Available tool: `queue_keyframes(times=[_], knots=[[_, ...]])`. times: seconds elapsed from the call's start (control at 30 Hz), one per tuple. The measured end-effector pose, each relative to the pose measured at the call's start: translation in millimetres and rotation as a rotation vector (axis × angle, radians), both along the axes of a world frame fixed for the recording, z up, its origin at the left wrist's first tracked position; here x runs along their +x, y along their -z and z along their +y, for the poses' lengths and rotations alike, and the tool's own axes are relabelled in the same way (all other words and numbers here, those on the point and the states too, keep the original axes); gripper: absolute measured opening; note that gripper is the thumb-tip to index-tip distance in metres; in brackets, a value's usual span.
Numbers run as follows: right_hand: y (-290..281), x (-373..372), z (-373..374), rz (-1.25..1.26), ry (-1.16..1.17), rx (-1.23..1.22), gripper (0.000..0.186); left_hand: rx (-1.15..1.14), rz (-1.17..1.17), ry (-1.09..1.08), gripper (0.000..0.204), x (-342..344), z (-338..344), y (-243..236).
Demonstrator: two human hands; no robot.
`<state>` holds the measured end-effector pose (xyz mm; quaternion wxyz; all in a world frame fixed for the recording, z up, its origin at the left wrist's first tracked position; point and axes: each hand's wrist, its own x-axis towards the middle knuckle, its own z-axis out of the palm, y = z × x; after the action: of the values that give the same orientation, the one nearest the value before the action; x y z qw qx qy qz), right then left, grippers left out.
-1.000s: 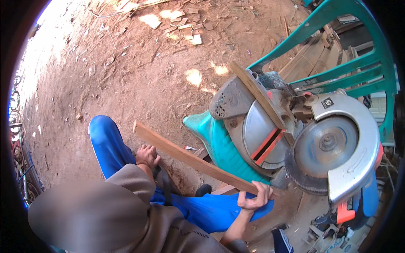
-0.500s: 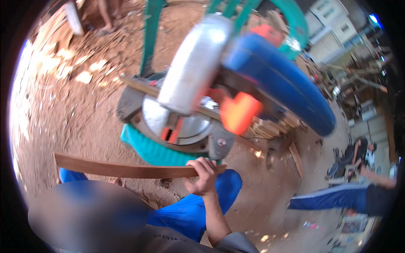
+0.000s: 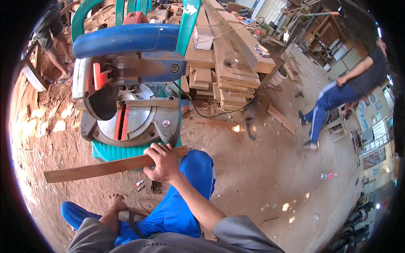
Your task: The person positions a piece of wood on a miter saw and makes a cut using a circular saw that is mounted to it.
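Note:
My right hand [image 3: 162,162] is wrapped round the right end of a long, slightly curved wooden strip [image 3: 99,168], in front of the saw and by my right knee. The strip reaches out leftward, its far end free. Lower down, by my left knee, my left hand [image 3: 117,203] is empty, its fingers apart. Beyond the strip a miter saw [image 3: 126,71] with a blue housing, red trigger and round metal base stands on a green plastic chair [image 3: 103,151]. A piece of wood [image 3: 147,102] lies across its base, along the fence.
Stacked boards [image 3: 236,80] rise behind the saw to the right; a black cable [image 3: 211,113] runs there. A loose plank [image 3: 281,119] lies on the dirt floor. One person [image 3: 346,90] walks at the right; another person's legs [image 3: 55,48] show at the far left.
The view has turned, so the saw now appears further left and sharper. My left hand has come into sight. The strip stays in my right hand, its left end now tilted lower.

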<state>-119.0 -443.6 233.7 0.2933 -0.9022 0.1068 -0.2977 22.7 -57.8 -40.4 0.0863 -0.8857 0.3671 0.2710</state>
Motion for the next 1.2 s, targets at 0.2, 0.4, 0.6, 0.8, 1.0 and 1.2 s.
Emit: queue_keyframes(times=[0.2,0.4,0.6,0.8,1.0,1.2], knots=[[-0.1,4.7,9.1,-0.017,0.049,-0.005,0.036,0.363,0.393,0.047,0.055,-16.7,2.4,56.1],[3.7,1.1,7.9,-0.039,0.082,-0.017,0.035,0.422,0.394,0.102,0.059,-26.0,-15.3,23.7],[4.3,0.6,7.4,-0.012,0.08,-0.005,0.036,0.452,0.36,0.076,0.057,-33.4,-25.6,-0.7],[2.2,2.1,8.1,0.003,0.058,0.03,0.035,0.404,0.279,0.054,0.052,-35.8,1.4,32.9],[16.4,-9.6,-5.3,0.028,0.072,-0.038,0.034,0.308,0.277,-0.007,0.054,-70.3,-42.7,14.2],[-2.8,3.8,19.3,-0.099,0.006,0.008,0.035,-0.165,0.585,-0.057,0.05,-6.3,28.7,22.7]])
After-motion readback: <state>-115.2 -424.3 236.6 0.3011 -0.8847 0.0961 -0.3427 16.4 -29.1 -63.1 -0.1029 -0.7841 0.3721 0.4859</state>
